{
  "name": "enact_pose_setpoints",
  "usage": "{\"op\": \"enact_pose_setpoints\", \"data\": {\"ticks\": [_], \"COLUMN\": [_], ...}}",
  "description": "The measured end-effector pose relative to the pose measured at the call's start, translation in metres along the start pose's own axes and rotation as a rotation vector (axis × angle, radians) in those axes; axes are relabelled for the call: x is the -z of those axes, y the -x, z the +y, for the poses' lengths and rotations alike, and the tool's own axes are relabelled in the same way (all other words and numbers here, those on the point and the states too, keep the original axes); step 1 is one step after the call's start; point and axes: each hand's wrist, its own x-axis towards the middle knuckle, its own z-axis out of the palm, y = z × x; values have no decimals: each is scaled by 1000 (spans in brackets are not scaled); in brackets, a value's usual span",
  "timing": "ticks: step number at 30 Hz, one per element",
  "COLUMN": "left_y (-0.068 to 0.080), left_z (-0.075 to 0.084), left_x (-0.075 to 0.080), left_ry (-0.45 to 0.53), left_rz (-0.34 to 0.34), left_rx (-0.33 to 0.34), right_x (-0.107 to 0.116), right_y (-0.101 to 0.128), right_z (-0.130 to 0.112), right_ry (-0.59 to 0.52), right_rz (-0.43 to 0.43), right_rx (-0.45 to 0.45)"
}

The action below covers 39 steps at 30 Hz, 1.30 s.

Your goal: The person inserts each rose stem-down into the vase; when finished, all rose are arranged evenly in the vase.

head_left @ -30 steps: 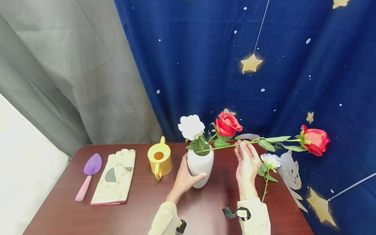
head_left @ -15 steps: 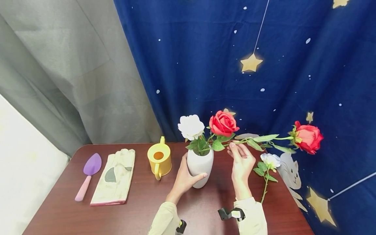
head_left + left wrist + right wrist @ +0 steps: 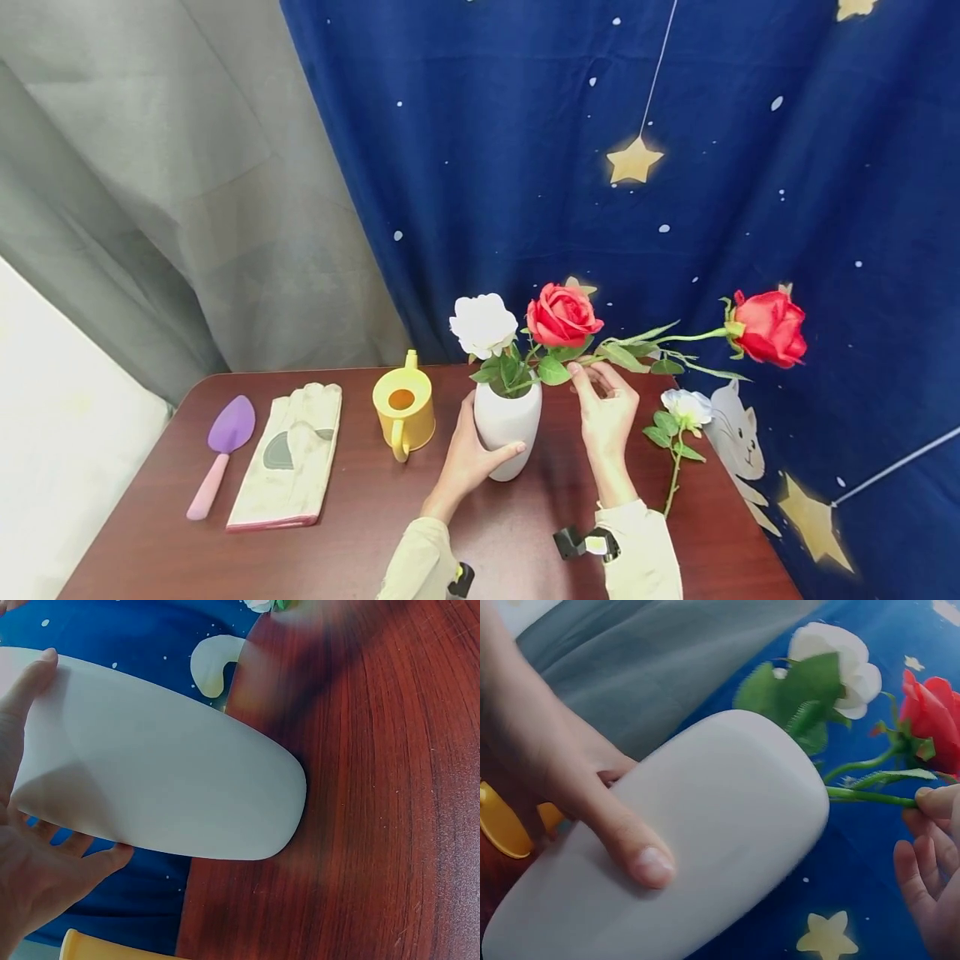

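Since the earlier frames the long-stemmed red rose (image 3: 767,327) has swung upward and in toward the vase, its bloom now higher against the curtain, and the right hand (image 3: 604,412) has slid closer to the vase mouth. That hand pinches the green stem between thumb and fingertips, the other fingers loosely curled; the stem's cut end sits at the rim of the white vase (image 3: 507,427), just beside the hand's thumb side, while the bloom hangs far out past its fingertips to the right. The left hand (image 3: 469,457) wraps around the vase body, thumb across the front and fingers behind, holding it upright on the surface (image 3: 360,533). Already standing in the vase, above the left hand, are a white rose (image 3: 483,324) and a second red rose (image 3: 562,315). Just beyond the right hand's outer edge a small white flower (image 3: 686,407) lies on the surface. To the outer side of the left hand stand a yellow watering can (image 3: 405,408), then a gardening glove (image 3: 289,454), then a purple trowel (image 3: 223,447). A blue star curtain (image 3: 675,167) hangs behind.
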Motion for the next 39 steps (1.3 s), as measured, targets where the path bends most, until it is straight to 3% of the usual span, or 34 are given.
{"op": "enact_pose_setpoints", "data": {"ticks": [9,24,39], "left_y": [0,0,0], "left_z": [-1,-1,0], "left_x": [1,1,0], "left_ry": [-2,6,-9], "left_rz": [2,2,-1], "left_rx": [-2,-6,0], "right_x": [-8,-13,-15], "right_y": [2,10,18], "right_z": [2,5,4], "right_ry": [1,12,104], "right_rz": [-17,-84,-146], "right_rx": [-32,-4,-97]}}
